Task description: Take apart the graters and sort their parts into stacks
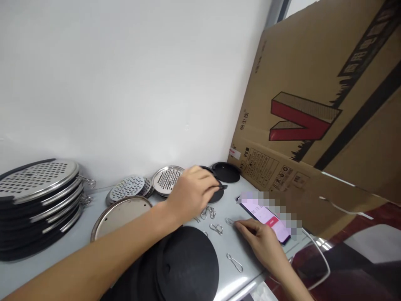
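Note:
My left hand (194, 192) reaches across the table with its fingers pinched on a dark, curved piece (222, 186); most of it is hidden, so its exact kind is unclear. Lower right, my right hand (261, 240) has thumb and finger closed on the end of a bent wire clip (229, 221), low over the table. Several more wire clips lie between and below the hands, among them a looped clip (216, 228) and a long clip (234, 262). Below my left wrist are black round discs (191, 263). Just beyond that hand sits a round perforated metal plate (166, 179).
On the left stands a tall stack of black-rimmed round grater plates (40, 179) with wire clips hanging from it. Smaller perforated discs (127, 188), a metal ring-edged plate (109, 213) and a black round tray (227, 172) line the wall. A phone (263, 215) lies before a large cardboard box (300, 125).

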### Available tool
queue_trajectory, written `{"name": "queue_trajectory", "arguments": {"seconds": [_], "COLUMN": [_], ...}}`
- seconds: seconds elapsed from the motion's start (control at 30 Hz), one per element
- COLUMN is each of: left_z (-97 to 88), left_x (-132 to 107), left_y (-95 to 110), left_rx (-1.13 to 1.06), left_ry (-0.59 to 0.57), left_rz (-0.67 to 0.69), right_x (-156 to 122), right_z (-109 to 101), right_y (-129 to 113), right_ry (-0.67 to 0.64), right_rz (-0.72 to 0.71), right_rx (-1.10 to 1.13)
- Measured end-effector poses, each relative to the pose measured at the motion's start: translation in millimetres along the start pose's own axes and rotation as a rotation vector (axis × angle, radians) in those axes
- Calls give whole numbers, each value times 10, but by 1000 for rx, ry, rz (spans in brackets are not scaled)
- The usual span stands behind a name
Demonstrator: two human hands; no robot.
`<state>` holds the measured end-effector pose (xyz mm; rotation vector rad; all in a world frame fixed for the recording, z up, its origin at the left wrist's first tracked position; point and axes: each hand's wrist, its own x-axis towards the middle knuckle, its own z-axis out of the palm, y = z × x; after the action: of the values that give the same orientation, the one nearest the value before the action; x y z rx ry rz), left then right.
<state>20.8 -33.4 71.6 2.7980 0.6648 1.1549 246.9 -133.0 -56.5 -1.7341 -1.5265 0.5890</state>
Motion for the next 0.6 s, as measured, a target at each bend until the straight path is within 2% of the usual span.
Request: {"name": "queue_trajectory", "arguments": {"seconds": [0.07, 0.13, 0.2, 0.3, 0.4, 0.47, 0.53, 0.6], "left_z": [416, 754, 1001, 1230, 1335, 1317, 1193, 954], "left_x": [282, 480, 592, 659, 697, 711, 684, 578], "left_y": [-92, -148, -156, -129, -140, -174, -198, -171], "left_rx": [176, 216, 236, 264, 288, 288, 269, 236], "left_ry": [-134, -198, -232, -276, -323, -353, -384, -421], "left_rz": [100, 112, 98, 54, -34, -102, -144, -157], "right_x": [-43, -40, -22, -13, -29, -45, -60, -72], "right_z": [94, 145, 163, 167, 170, 173, 174, 169], "right_y": [81, 93, 89, 102, 120, 115, 98, 73], "right_ry": [56, 82, 85, 82, 71, 57, 28, -17], "right_rz": [-42, -78, -91, -86, -70, -64, -73, -97], "right_rx": [-44, -76, -99, -127, -137, -147, -159, -158]}}
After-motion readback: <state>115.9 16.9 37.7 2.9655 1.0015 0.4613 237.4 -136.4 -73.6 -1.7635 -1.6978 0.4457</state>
